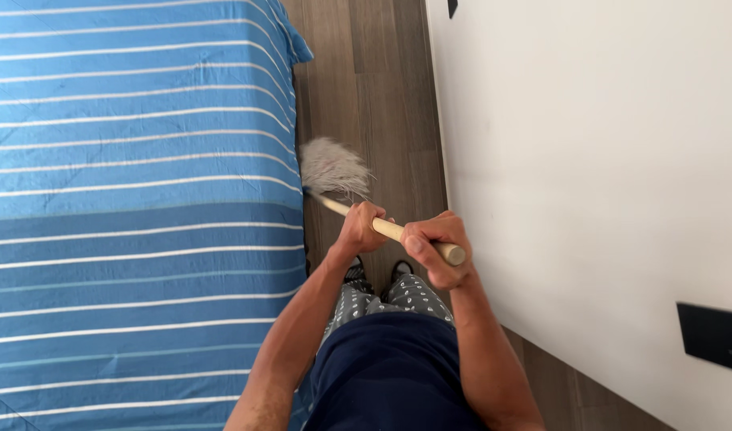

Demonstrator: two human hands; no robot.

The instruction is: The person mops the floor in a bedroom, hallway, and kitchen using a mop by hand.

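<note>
Head view — bed (134, 199) (likely) crowds mop (334, 168).

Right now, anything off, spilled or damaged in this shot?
Nothing stands out. The left hand and right hand both grip the wooden mop handle, with the grey mop head on the wood floor beside the striped blue bed cover. No spill or damage shows; the cover is only lightly creased.

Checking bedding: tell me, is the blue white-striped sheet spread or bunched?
Spread: the blue white-striped sheet lies flat across the bed, only faint creases.
</note>
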